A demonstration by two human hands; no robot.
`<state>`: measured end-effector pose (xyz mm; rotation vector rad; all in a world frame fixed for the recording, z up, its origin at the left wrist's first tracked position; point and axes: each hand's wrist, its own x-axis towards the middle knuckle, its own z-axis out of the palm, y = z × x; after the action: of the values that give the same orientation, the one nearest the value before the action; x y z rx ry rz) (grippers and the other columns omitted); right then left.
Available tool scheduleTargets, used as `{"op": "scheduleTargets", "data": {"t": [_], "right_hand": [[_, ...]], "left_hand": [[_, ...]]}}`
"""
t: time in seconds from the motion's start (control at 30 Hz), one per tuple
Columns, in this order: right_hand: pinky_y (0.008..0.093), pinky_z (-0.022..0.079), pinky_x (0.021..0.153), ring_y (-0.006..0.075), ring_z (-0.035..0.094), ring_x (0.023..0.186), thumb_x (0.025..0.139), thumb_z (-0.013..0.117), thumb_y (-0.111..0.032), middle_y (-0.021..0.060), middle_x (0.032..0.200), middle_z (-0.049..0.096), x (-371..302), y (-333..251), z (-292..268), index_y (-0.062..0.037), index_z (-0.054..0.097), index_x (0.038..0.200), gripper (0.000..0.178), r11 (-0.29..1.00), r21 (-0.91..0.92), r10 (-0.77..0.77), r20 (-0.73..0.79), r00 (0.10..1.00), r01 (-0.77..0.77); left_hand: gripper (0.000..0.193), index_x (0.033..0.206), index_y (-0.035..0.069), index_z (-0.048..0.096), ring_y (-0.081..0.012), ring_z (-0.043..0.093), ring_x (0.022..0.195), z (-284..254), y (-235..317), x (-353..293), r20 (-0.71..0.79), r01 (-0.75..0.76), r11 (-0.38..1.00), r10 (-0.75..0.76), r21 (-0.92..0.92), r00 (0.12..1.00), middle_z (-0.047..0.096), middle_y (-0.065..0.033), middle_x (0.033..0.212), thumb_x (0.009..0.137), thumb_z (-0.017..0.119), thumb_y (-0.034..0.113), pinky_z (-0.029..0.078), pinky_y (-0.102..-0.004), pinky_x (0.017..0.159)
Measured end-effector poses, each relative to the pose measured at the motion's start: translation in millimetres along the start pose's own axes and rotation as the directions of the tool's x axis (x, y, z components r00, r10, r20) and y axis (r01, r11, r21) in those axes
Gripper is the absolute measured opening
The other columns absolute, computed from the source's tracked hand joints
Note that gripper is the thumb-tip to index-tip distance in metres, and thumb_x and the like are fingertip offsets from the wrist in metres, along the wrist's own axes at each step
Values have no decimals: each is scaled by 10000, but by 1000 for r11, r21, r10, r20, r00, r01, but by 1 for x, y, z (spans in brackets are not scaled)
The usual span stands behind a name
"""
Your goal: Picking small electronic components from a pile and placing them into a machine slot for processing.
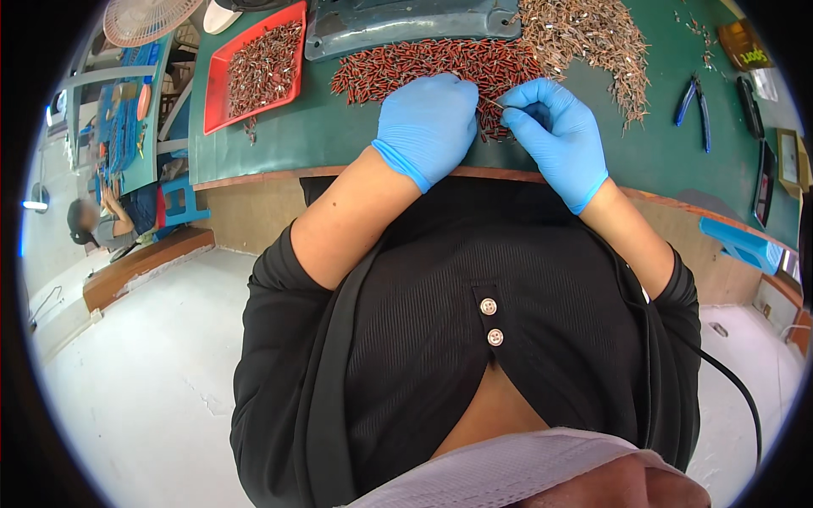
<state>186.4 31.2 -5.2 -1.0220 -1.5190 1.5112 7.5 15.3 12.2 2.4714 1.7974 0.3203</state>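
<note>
Both my hands wear light blue gloves over the near edge of a green-topped table. My left hand (429, 125) is curled closed beside a heap of small red-and-dark parts (373, 72) with thin metal ends; what its fingers hold, if anything, is hidden. The thumb and forefinger of my right hand (561, 134) pinch a thin metal pin (493, 102) that points toward my left hand. More of the red-and-dark parts lie between and beyond the hands.
At the left stands a red tray (222, 91) of small metal parts. A dark grey plastic tray (415, 25) lies behind the heap, with a copper-coloured pile (593, 42) to its right. Blue-handled pliers (699, 114) rest farther right. Another person (106, 222) sits at the far left.
</note>
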Motion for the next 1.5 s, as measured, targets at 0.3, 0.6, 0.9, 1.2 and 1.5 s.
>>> {"op": "scheduleTargets", "data": {"t": [0.3, 0.6, 0.9, 1.2, 1.5], "right_hand": [[230, 468, 791, 83, 573, 869, 866, 578, 15, 40, 975, 616, 0, -1, -1, -5, 589, 993, 129, 999, 36, 6, -1, 1000, -6], [279, 470, 882, 146, 582, 1010, 870, 556, 36, 117, 1149, 605, -3, -12, 14, -5, 575, 1010, 147, 977, 16, -213, 30, 977, 213], [281, 471, 893, 138, 587, 970, 879, 550, 42, 100, 1069, 621, 5, -16, 15, 4, 571, 1016, 143, 982, 80, -174, 31, 984, 171], [262, 500, 798, 121, 599, 857, 882, 553, 48, 64, 966, 616, 6, -22, 20, 13, 572, 1015, 139, 940, -51, -338, 16, 941, 339], [236, 485, 697, 91, 569, 758, 881, 577, 11, 37, 878, 604, 12, -29, 37, -2, 569, 1003, 122, 947, 273, -143, -110, 984, 168]], "left_hand": [[92, 795, 60, 622, -241, 599, 663, -9, -13, 6, -20, 70, 980, -75, -185, 997, 605, -101, 726, 720, 636, 112, 484, -339, 612], [120, 833, 20, 650, -80, 582, 648, -16, -8, -1, 56, 216, 492, -320, -843, 946, 647, -41, 757, 739, 691, 83, 481, -229, 600], [166, 915, 22, 651, -88, 585, 667, -19, -13, -2, -63, 49, 442, -236, -895, 970, 652, -37, 806, 755, 695, 39, 485, -230, 627], [120, 926, 2, 618, -109, 604, 659, -36, -14, -10, 319, 267, -256, -185, -929, 930, 645, -67, 799, 822, 647, 54, 496, -220, 617], [145, 961, -2, 615, -107, 597, 686, -39, 0, -19, 137, 135, -26, -279, -991, 951, 638, -64, 813, 820, 647, 9, 489, -228, 623]]}}
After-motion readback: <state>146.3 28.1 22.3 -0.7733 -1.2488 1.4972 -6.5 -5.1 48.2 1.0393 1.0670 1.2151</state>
